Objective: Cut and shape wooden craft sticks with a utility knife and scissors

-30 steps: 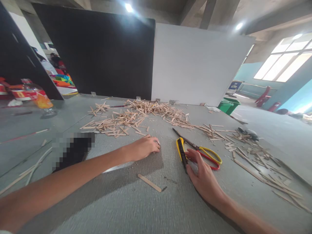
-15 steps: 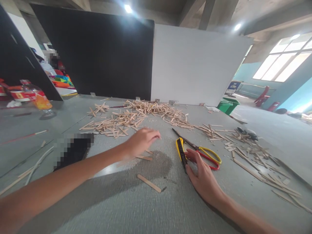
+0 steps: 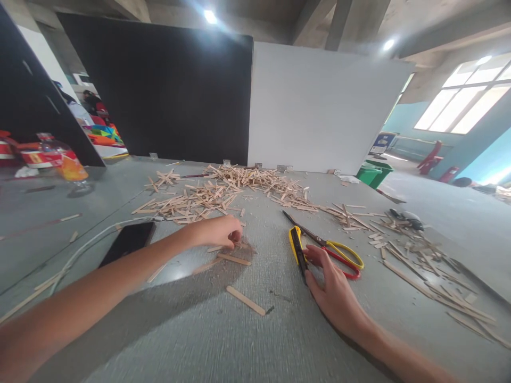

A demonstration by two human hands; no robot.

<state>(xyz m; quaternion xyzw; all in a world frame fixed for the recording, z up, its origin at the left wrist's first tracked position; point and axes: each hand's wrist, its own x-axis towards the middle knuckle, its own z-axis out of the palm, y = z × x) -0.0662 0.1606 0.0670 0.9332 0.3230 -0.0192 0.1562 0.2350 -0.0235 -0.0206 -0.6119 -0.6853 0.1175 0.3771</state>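
My left hand [image 3: 223, 232] is low over the grey tabletop [image 3: 191, 340], its fingers curled and pressed downward. Small wooden bits lie by its fingertips, and what the fingers hold, if anything, is hidden. Just below it is a flat wooden stick [image 3: 235, 259]; another wooden stick [image 3: 246, 300] lies nearer to me beside a small dark piece. My right hand [image 3: 333, 284] rests on the table, thumb and fingers closed on the lower part of a yellow-and-black utility knife [image 3: 296, 246]. Scissors [image 3: 315, 236] with one yellow and one red handle loop lie just beyond that hand.
A broad heap of wooden sticks [image 3: 223, 189] spreads across the back. More sticks and splinters [image 3: 431, 266] are scattered on the right. To the left are a phone [image 3: 128, 242], a white cable [image 3: 82, 252] and a plastic bottle [image 3: 69, 165]. Black [image 3: 167, 90] and white [image 3: 311, 106] panels stand behind.
My left hand has moved left and down to the table, and its fingers have curled in. The right hand and the utility knife have stayed in place.
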